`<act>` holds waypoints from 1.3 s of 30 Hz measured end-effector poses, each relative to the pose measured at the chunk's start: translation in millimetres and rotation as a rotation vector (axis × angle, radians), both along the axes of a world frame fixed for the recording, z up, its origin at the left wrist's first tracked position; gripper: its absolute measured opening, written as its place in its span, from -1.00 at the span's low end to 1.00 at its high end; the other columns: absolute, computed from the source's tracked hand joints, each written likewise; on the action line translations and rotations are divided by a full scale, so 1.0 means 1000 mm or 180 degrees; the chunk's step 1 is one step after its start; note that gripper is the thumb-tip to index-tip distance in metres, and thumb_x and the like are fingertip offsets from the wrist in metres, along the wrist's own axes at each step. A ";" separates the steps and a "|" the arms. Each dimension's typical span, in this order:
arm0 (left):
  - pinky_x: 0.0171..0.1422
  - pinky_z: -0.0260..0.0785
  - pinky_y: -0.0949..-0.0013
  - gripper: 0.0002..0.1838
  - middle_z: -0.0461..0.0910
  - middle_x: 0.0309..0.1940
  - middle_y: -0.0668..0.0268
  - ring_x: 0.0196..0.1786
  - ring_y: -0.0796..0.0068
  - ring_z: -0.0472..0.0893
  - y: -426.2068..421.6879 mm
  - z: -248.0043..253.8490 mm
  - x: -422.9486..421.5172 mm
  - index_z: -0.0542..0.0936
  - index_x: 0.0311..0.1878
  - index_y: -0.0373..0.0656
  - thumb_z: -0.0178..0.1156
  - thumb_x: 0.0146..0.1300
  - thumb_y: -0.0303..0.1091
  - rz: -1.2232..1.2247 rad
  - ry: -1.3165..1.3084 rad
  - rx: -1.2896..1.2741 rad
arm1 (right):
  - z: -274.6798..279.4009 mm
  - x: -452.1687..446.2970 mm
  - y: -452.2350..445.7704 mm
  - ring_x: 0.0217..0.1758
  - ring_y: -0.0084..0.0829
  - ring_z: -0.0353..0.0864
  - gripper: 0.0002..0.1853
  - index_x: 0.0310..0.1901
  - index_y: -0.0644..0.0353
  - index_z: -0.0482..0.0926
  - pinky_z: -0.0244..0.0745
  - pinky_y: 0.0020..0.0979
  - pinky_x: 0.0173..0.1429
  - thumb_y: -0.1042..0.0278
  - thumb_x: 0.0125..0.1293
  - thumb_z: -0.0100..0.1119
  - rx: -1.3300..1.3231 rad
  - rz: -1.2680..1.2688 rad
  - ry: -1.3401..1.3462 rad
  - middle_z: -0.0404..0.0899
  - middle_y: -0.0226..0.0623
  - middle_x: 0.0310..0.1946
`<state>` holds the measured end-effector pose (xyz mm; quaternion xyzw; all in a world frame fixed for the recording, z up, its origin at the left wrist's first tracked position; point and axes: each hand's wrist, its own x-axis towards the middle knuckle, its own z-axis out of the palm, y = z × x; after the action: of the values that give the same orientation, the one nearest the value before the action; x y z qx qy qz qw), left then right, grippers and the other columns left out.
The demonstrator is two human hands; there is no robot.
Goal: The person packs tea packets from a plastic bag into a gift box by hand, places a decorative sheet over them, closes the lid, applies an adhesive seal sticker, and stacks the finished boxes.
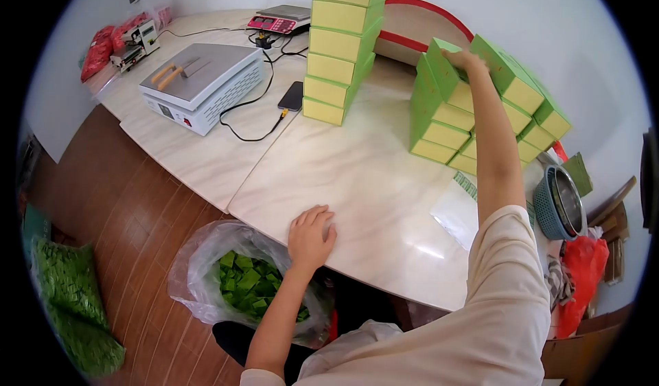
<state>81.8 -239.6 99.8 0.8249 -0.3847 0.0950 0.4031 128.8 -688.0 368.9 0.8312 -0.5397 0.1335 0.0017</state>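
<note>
My left hand (311, 240) lies on the front edge of the pale marbled table (357, 221), its fingers stretched out with nothing in them. My right arm reaches to the back right, where my right hand (468, 63) is on top of a green box with a yellow end (457, 97). Its fingers curl over the box, and the fingertips are partly hidden. That box sits on a group of stacked green boxes (439, 134), beside another upper box (516, 92). Below my left hand, a clear plastic bag (195, 262) holds many small green packets (250, 283).
A tall stack of similar boxes (332, 63) stands left of the group, beside a phone (292, 96). Farther left are a flat-topped white machine (206, 84), a red scale (272, 24) and a sealer (137, 46). A blue basket (547, 204) is at right; a green-filled bag (72, 297) is on the floor.
</note>
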 end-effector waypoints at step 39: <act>0.35 0.13 0.33 -0.62 0.38 0.21 0.14 0.26 0.32 0.35 0.057 0.011 -0.032 0.34 0.26 -0.21 -0.10 0.46 -0.29 0.0774 0.1781 -0.2128 | -0.241 -0.185 0.251 0.06 -0.32 0.48 -0.51 0.22 0.29 0.33 0.36 -0.34 0.17 0.14 0.40 0.05 0.2262 0.1838 -0.2411 0.49 -0.14 -0.01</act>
<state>49.7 -182.8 111.3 0.6826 -0.1095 0.0340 0.7218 -55.8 -436.8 128.2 0.7885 -0.2664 0.2270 -0.5058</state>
